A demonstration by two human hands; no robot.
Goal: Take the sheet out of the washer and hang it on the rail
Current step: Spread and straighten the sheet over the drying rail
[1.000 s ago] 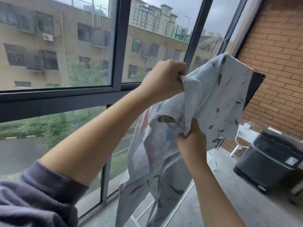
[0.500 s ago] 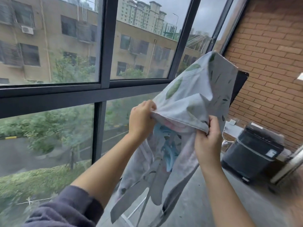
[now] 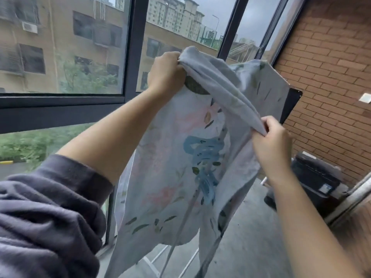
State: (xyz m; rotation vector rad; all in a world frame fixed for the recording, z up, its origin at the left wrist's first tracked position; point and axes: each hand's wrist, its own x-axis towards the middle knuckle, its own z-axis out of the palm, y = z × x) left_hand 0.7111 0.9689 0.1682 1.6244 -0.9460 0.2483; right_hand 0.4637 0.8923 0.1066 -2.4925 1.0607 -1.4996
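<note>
The pale blue-grey fabric sheet [image 3: 170, 173], printed with green leaves, pink blooms and blue marks, is hanging in the air in front of the person, its lower part drooping toward the floor. A gathered band of its top edge is running taut from one hand down to the other. The left hand [image 3: 166, 74] is holding the higher end, its fingers curling tight into a fist round the bunched cloth. The right hand [image 3: 271, 145], lower and to the right, is pinching the other end of the band between thumb and curled fingers. A far corner of the sheet is standing up behind the band, in front of a flat black panel [image 3: 292, 105]. Thin white metal rack tubes [image 3: 153, 262] are showing below the sheet's hem, and I cannot tell whether the cloth is touching them. The bunched grey-purple sleeve [image 3: 50, 217] is sitting pushed up the left forearm. A dark grey boxy appliance [image 3: 315, 177] is sitting on the grey concrete floor [image 3: 251, 237] against the red brick wall [image 3: 331, 67], well apart from the sheet
</note>
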